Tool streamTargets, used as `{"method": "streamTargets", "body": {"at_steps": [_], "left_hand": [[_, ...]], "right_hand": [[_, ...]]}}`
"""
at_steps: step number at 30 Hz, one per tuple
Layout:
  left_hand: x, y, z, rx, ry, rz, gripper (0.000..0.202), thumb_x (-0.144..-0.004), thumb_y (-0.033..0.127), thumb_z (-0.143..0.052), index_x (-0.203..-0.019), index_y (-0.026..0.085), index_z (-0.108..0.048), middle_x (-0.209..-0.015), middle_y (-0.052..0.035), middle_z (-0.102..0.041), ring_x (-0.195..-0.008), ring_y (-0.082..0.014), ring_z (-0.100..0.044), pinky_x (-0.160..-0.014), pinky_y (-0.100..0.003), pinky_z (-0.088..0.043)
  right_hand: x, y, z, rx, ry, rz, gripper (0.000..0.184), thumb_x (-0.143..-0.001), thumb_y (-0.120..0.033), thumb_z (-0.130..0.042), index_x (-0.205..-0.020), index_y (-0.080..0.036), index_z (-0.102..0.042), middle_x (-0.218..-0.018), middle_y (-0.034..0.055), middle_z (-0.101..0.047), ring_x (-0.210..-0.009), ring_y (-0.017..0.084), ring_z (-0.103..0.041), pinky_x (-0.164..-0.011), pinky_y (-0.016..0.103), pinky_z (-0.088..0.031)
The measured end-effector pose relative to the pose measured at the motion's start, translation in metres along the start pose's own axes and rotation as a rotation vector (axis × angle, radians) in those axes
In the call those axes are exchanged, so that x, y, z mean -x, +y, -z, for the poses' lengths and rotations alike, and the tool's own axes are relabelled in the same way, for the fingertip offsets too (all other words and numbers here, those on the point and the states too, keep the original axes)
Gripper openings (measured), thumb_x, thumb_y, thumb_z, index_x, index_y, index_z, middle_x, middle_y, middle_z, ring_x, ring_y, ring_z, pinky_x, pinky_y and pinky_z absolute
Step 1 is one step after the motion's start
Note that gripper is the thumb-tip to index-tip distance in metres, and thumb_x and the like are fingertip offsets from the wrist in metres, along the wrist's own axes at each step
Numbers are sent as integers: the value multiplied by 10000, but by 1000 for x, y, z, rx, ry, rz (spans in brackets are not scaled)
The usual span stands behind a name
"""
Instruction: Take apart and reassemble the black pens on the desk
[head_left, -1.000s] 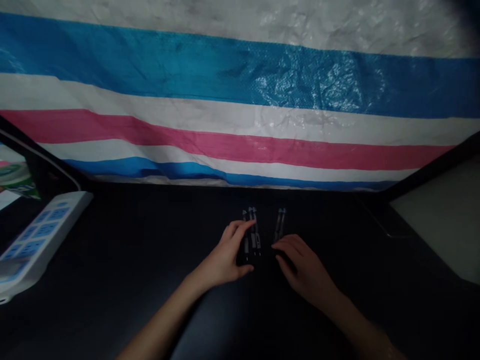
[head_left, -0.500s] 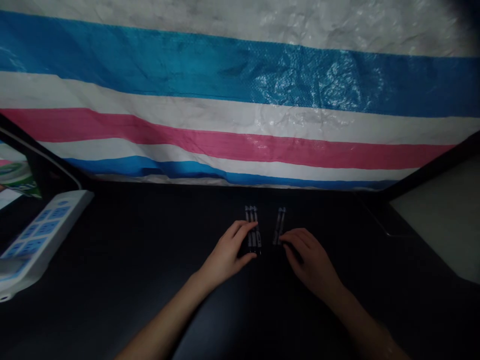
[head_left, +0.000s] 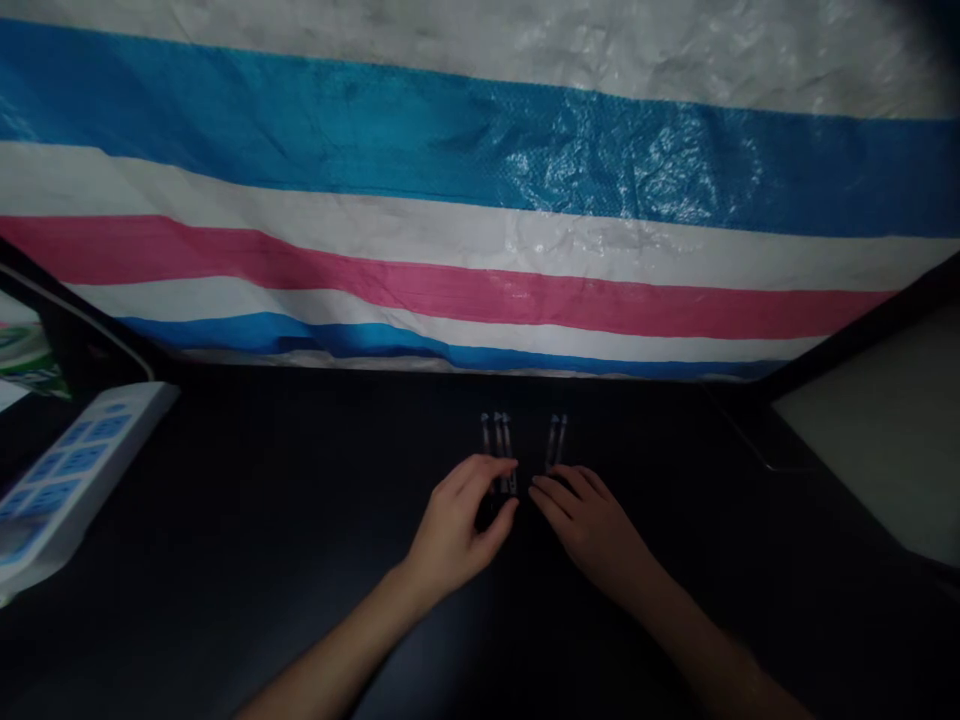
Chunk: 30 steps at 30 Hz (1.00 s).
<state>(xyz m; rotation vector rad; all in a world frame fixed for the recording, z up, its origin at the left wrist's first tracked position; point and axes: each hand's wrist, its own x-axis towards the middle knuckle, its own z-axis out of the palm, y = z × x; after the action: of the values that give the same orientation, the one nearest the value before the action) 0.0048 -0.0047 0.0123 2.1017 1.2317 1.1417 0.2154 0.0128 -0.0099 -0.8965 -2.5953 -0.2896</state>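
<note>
Pens (head_left: 497, 438), three left, two right

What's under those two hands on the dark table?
Three pens stick out past the left hand, two pens past the right hand. Fingers cover their near ends, so whether either hand grips them cannot be told.

Five pens (head_left: 496, 440) on one table (head_left: 225, 560): three in one cluster, two in another. One power strip (head_left: 67, 480), one striped tarp (head_left: 450, 200). One left hand (head_left: 454, 525), one right hand (head_left: 596, 525).
</note>
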Motion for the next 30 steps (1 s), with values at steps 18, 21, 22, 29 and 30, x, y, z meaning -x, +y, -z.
{"method": "streamTargets", "body": {"at_steps": [18, 21, 22, 29, 30], "left_hand": [[21, 31, -23, 187, -154, 6, 295, -870, 163, -520, -576, 178, -504, -500, 33, -472, -461, -94, -420, -485, -238, -296], [20, 34, -23, 304, -146, 181, 420, -906, 242, -496, -493, 179, -454, -457, 27, -445, -437, -90, -395, -466, -232, -273], [20, 35, -23, 350, -148, 250, 430, -919, 274, -482, -500, 176, -488, -452, 19, -466, -435, -94, -413, -465, -228, -281], [25, 40, -24, 700, 129, 644, 407, -936, 489, -430, -762, 167, -608, -472, 43, -462, -437, -89, -355, -446, -205, -258], [26, 39, -25, 747, 191, 684, 406, -936, 504, -415, -788, 170, -592, -466, 52, -445, -429, -89, -338, -436, -203, -248]], "right_hand": [[-3, -2, 28, -609, 562, -455, 181, -896, -93, -551, -986, -223, -640, -999, 59, -670, -920, 184, -641, -777, 337, -541], [-3, -5, 33, -697, 764, -713, 93, -908, -165, -550, -934, -211, -627, -948, 53, -663, -877, 182, -647, -705, 310, -549], [-3, -6, 34, -725, 824, -786, 71, -907, -187, -559, -925, -205, -625, -937, 51, -658, -830, 172, -650, -665, 293, -548], [2, -20, 36, -1216, 830, -968, 32, -893, -226, -600, -879, -200, -612, -939, 31, -625, -655, 116, -634, -598, 266, -546], [3, -24, 37, -1290, 795, -963, 26, -890, -214, -599, -866, -205, -603, -937, 24, -619, -649, 113, -634, -596, 264, -546]]}}
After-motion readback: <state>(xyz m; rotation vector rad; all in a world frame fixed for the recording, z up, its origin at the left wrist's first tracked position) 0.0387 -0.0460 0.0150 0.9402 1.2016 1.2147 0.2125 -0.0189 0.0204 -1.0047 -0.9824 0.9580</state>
